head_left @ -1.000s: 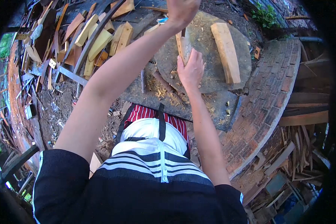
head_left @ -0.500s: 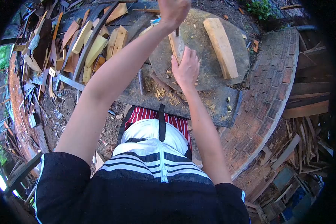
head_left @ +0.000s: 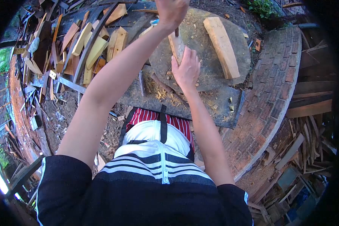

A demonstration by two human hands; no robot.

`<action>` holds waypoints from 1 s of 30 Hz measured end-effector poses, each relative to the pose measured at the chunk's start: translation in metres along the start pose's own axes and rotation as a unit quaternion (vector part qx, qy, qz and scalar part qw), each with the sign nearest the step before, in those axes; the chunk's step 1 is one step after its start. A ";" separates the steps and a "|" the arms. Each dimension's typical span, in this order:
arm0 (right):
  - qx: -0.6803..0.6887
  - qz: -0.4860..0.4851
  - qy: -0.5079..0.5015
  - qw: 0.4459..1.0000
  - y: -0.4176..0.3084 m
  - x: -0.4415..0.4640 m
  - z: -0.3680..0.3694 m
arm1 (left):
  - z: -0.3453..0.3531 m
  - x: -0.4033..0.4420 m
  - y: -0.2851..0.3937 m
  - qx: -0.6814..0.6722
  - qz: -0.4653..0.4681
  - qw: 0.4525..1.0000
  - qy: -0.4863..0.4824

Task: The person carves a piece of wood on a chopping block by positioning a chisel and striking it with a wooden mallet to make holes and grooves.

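Note:
At the top of the view my left hand (head_left: 172, 13) is closed like a fist. A narrow dark shaft (head_left: 176, 32) shows just below it, against the far end of a pale piece of wood (head_left: 176, 44); the tool's kind and its handle are hidden. My right hand (head_left: 186, 69) grips the near end of this wood, thumb on its left side and fingers over its right. The wood lies on a round, worn block top (head_left: 164, 62) strewn with chips. Right of it rests a thick, angled wooden block (head_left: 222, 49), touched by neither hand.
Cut wood pieces (head_left: 96, 51) and a long dark curved bar (head_left: 88, 49) are piled at the left. A dark slab (head_left: 211, 107) with shavings and a stick (head_left: 162, 82) lies nearer me. A curved brick path (head_left: 269, 90) and scrap wood (head_left: 290, 152) are on the right.
My left hand and the dark shaft have shifted slightly left. My right hand keeps its grip on the wood, which has barely moved.

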State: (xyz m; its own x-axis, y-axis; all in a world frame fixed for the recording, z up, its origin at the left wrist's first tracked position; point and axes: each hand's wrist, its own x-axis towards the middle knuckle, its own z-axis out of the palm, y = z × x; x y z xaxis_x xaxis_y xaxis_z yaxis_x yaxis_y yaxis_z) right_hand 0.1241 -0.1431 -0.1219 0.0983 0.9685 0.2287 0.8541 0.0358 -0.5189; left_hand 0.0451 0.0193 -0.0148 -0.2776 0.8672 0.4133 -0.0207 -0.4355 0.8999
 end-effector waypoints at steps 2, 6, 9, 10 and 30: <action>0.001 0.001 0.002 1.000 -0.001 0.001 0.000 | 0.002 0.000 0.002 -0.012 0.009 1.000 0.012; 0.000 0.005 -0.004 1.000 0.001 0.000 -0.001 | -0.001 -0.002 0.002 -0.007 -0.003 1.000 0.001; 0.003 0.005 -0.006 1.000 0.000 0.000 0.000 | -0.001 -0.002 0.001 0.007 0.035 0.999 0.010; 0.004 0.005 -0.006 1.000 0.000 0.000 0.000 | -0.001 -0.001 0.000 0.004 0.026 1.000 0.017; 0.006 0.003 0.003 1.000 0.002 0.000 0.001 | 0.000 0.001 0.003 0.033 0.044 0.998 0.026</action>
State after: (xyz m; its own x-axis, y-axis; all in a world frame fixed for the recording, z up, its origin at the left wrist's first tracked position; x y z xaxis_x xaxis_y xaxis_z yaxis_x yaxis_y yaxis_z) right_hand 0.1250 -0.1424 -0.1238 0.1066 0.9675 0.2294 0.8470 0.0325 -0.5307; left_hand 0.0447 0.0188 -0.0121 -0.3244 0.8118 0.4856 0.0695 -0.4915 0.8681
